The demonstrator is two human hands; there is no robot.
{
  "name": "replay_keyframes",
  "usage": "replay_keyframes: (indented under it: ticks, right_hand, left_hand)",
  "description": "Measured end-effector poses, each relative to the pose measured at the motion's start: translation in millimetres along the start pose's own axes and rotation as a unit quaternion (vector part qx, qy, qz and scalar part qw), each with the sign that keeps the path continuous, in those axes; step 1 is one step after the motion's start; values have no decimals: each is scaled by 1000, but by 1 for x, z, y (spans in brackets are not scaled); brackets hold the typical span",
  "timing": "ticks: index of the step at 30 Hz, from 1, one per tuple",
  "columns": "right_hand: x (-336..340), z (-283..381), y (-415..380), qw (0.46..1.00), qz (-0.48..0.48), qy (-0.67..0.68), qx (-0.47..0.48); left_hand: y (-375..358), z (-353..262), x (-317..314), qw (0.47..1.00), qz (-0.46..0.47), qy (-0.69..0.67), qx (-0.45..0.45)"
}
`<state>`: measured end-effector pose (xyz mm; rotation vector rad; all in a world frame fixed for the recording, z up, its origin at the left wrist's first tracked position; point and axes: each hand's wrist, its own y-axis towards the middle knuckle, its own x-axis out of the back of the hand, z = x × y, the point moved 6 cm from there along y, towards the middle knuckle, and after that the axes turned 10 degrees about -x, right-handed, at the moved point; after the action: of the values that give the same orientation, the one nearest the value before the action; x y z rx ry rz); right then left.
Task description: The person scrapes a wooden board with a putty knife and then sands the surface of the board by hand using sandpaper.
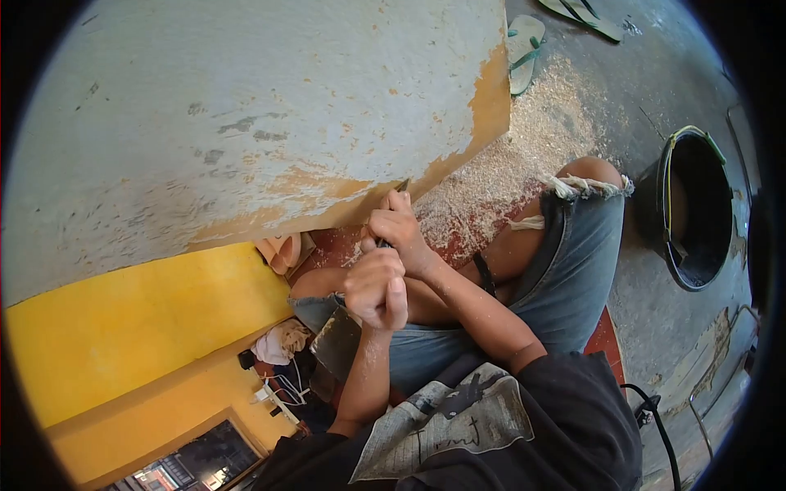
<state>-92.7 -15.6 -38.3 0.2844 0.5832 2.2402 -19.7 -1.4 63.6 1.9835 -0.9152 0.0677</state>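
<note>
My right hand (399, 235) is closed around a slim tool (403, 186), whose narrow tip shows past the fingers against the lower edge of a large wall panel (327, 98). Just below, my left hand (377, 289) makes a fist around the dark rear part of the same tool; most of the handle is hidden by the fingers. The panel's surface is pale and worn, with bare orange-brown patches along its edge near the tip. Pale dust specks cover both forearms.
Pale shavings (532, 139) lie on the floor beside my bent knees. A black bucket (696, 209) stands at the right, with green sandals (524, 53) at the top. Lower left are a yellow wall (147, 335), a white power strip (278, 401) with cables and a cloth (281, 342).
</note>
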Motion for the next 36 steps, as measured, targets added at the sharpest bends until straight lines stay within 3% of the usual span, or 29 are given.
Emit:
replay_keyframes:
  ticks: [4,6,8,10,12,15,19,20,22,26,28,30,34,36]
  right_hand:
    - [3,18,2,999,-7,22,38]
    - [-2,5,-4,998,-39,19,39]
    - [-6,-14,-12,999,-6,24,-39]
    - [-1,-4,-7,999,-50,17,4]
    - [-2,9,-6,998,-40,16,34]
    - [-5,-6,-9,999,-24,23,13]
    - [4,-1,-6,998,-49,-1,28]
    - [7,-2,-4,997,-64,-4,33]
    - [5,-15,-6,999,-45,-4,3]
    - [5,-11,-7,998,-55,6,10]
    - [5,-20,-9,999,-53,-2,3]
    - [-4,-30,-17,999,-41,-8,-28]
    - [-2,-14,-12,997,-64,20,24]
    - [-1,-24,-15,998,-60,22,2]
  left_hand:
    - [4,-9,-4,999,34,-22,-27]
    - [-3,11,-2,999,0,16,32]
    - [-8,18,-1,997,27,9,66]
    - [2,-4,-4,999,35,-23,-17]
    - [1,-4,-3,999,35,-26,-13]
    - [-8,24,-4,994,48,12,93]
    - [6,-8,-9,999,47,-18,-19]
    - [2,-1,-10,999,46,-11,-17]
    - [-4,27,-15,995,53,10,80]
    - [9,-2,-16,996,76,-39,-12]
    - [-5,12,-14,998,54,-23,2]
    - [-11,37,-16,991,90,9,94]
    - [2,-1,-16,997,81,-14,-6]
    - [-7,10,-13,997,74,2,14]
